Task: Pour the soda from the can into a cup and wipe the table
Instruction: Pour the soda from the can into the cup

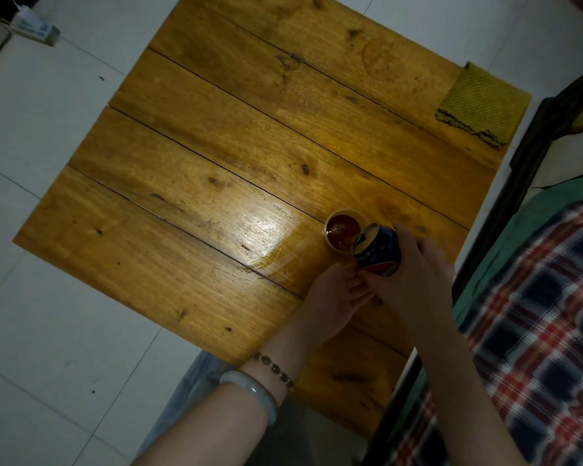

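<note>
A blue soda can [379, 251] is tilted with its opening over a small clear cup [342, 230] that holds dark, foamy soda. My right hand [414, 277] grips the can from the right. My left hand [337, 297] is at the near side of the cup's base, just under the can, fingers curled; whether it grips the cup is unclear. The cup stands on the wooden plank table [216, 169], near its right edge. A folded yellow-green cloth [482, 107] lies at the table's far right corner.
A white tiled floor [48, 314] surrounds the table. A dark wooden chair frame [535, 156] stands close along the table's right side. A small white box [36, 28] lies on the floor at the far left.
</note>
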{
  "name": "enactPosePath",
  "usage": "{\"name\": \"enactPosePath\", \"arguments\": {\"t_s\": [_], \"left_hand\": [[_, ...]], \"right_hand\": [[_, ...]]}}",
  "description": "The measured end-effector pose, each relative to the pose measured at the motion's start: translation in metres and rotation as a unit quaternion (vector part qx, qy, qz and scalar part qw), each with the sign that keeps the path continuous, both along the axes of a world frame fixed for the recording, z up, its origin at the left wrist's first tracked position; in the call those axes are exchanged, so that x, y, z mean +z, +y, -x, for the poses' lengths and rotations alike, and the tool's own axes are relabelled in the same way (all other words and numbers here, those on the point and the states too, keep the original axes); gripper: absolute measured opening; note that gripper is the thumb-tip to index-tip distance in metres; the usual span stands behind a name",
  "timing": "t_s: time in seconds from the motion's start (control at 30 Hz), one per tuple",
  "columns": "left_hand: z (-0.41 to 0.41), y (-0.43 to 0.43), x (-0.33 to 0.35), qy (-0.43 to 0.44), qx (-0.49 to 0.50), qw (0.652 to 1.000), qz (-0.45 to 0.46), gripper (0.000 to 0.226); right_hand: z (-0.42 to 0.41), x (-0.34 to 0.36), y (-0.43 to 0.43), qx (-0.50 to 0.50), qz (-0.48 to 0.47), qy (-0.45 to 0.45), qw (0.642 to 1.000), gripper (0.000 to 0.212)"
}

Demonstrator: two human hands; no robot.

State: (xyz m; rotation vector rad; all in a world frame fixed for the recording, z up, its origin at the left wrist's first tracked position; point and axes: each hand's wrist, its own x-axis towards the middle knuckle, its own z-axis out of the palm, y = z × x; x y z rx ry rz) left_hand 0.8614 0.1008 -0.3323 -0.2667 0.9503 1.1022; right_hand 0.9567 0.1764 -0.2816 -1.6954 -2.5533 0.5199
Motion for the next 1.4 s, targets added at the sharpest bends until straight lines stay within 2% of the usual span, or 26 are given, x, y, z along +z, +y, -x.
{"name": "enactPosePath", "arguments": {"t_s": [0.27,0.4,0.57,0.7,1.0,1.1,1.27,1.4], "left_hand": [[-0.002,0.0,0.001,-0.008,0.01,1.0,0.008,0.049],[-0.002,0.002,0.004,-0.017,0.013,1.0,-0.018,0.038],[-0.004,0.004,0.006,-0.026,0.026,0.999,-0.017,0.054],[-0.004,0.004,0.007,-0.036,0.028,0.999,-0.017,0.041],[-0.005,0.004,0.011,-0.035,0.024,0.999,0.004,0.034],[-0.004,0.002,0.014,-0.02,0.02,1.0,0.003,0.031],[0.002,0.003,0.023,0.021,0.026,0.999,-0.01,0.025],[0.012,0.004,0.043,0.117,0.004,0.991,-0.057,0.031]], "right_hand": [[-0.001,-0.002,0.001,0.003,-0.011,0.003,1.0,0.08],[-0.002,-0.002,0.001,0.003,-0.014,-0.002,1.0,0.08],[-0.001,-0.001,0.002,-0.006,-0.009,-0.005,1.0,0.08],[-0.002,-0.001,0.001,0.0,-0.008,-0.007,1.0,0.079],[-0.003,-0.005,-0.002,-0.005,0.004,0.003,1.0,0.078],[-0.003,-0.004,-0.003,-0.014,0.017,0.013,1.0,0.079],[0.001,0.003,0.002,-0.049,0.092,0.048,0.993,0.086],[0.007,0.013,0.005,-0.059,0.128,0.147,0.979,0.083]]}}
